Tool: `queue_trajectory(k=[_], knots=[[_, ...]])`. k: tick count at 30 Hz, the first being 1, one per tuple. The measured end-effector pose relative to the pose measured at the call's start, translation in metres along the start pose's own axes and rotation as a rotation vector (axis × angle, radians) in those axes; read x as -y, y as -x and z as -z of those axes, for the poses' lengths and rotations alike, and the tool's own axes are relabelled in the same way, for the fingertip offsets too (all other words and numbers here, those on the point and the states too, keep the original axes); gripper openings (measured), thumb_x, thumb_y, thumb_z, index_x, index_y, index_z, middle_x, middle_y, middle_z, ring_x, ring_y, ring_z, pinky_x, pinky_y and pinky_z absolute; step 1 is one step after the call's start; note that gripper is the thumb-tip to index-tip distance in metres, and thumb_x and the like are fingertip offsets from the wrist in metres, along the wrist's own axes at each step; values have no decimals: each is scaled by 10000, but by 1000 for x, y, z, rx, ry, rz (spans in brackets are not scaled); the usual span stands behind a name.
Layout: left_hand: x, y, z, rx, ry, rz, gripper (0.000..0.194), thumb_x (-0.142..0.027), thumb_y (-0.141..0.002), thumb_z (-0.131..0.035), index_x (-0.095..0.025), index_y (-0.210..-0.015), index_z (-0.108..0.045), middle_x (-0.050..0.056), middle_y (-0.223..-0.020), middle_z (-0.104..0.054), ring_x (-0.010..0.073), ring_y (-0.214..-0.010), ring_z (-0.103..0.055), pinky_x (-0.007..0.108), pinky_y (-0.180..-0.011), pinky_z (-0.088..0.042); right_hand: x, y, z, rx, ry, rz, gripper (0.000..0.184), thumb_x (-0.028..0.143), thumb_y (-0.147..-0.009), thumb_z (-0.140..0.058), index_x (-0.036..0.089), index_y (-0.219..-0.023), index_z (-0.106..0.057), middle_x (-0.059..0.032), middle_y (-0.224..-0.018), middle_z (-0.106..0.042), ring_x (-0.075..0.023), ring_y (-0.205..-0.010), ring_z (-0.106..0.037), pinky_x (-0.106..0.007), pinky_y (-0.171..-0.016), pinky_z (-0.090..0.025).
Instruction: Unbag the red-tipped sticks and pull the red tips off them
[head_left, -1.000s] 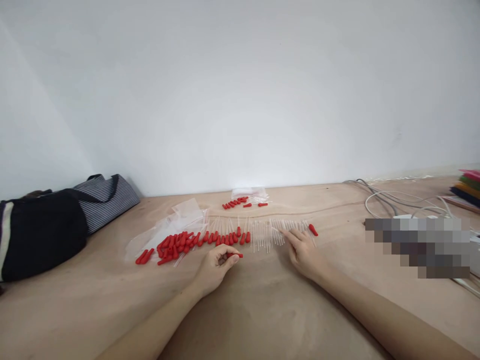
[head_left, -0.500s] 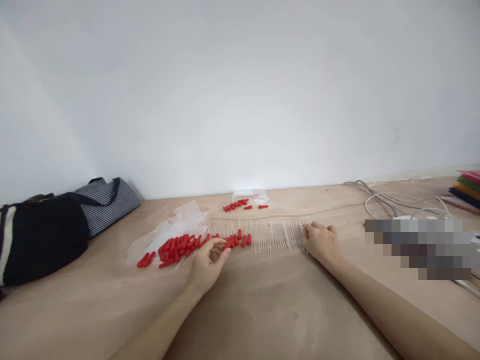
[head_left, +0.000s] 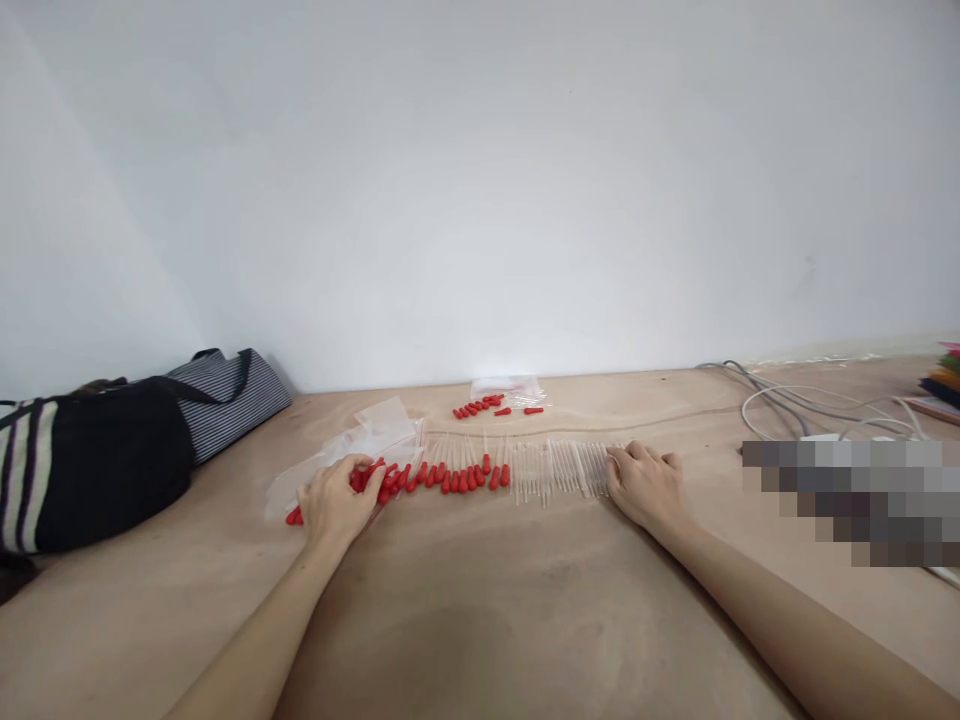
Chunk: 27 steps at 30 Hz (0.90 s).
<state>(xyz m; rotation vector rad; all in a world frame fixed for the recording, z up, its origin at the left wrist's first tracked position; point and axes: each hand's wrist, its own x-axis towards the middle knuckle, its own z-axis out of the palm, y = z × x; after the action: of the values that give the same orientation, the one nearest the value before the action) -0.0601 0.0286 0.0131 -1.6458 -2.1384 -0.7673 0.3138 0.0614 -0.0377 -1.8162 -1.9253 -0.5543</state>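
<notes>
My left hand [head_left: 335, 505] curls over a heap of red rubber dropper bulbs [head_left: 390, 484], with some of them between its thumb and fingers. The palm hides part of the heap. To its right, a row of red bulbs lies against clear glass tubes [head_left: 459, 450], some seemingly fitted into the bulbs. Further right lie several clear glass dropper tubes [head_left: 566, 468] side by side without bulbs. My right hand [head_left: 646, 484] rests at the right end of this row, its fingers bent and closed on the end tubes; the fingertips are partly hidden.
Clear plastic bags [head_left: 382, 428] lie behind the heap. Near the wall sit a small bag [head_left: 510, 386] and several red bulbs [head_left: 476, 406]. A dark striped bag [head_left: 112, 470] stands left. Cables [head_left: 765, 395] and a blurred-out patch [head_left: 862, 500] are at right.
My left hand has moved left from the row of bulbs onto the heap, uncovering the bulbs it partly hid. My right hand stays at the end of the tubes. The view has shifted slightly.
</notes>
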Motion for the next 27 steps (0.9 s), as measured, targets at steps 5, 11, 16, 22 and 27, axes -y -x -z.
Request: queue_trajectory(k=[5,11,16,22,27], knots=[[-14,9,-3,-155,-42,-147,212,-396,-707,-543,-215,-774,-632,64,-891,-641,282,-860,-512,380,-708,-316,2,3,3,-141,-85,56,245,232,-797,-405,193,-841,-643,-42,-709,-573,-141,-665,-494,-287,-636,-189],[-54,33,-17,-52,97,-538,163,-343,-724,-552,-242,-807,-649,63,-954,-619,248,-896,-507,398,-795,-291,17,11,7,-225,-244,242,220,225,-791,-429,204,-773,-648,-16,-667,-535,-120,-642,-466,-285,-701,-223],[-74,35,-28,40,147,-620,195,-329,-744,-547,-257,-901,-639,62,-972,-623,251,-927,-499,430,-836,-269,30,16,12,-254,-298,334,244,215,-805,-411,197,-713,-637,-8,-647,-507,-101,-586,-415,-290,-720,-233],[-80,30,-42,76,164,-617,171,-269,-806,-488,-246,-811,-658,38,-821,-666,213,-826,-549,430,-827,-276,31,16,11,-288,-338,369,252,202,-804,-401,193,-703,-631,-8,-636,-495,-100,-574,-394,-287,-698,-230],[-79,31,-39,9,185,-606,185,-206,-815,-476,-234,-842,-657,45,-768,-665,209,-777,-573,399,-785,-329,30,16,10,-308,-357,401,201,188,-780,-435,189,-735,-631,-6,-646,-503,-99,-584,-404,-282,-671,-226]])
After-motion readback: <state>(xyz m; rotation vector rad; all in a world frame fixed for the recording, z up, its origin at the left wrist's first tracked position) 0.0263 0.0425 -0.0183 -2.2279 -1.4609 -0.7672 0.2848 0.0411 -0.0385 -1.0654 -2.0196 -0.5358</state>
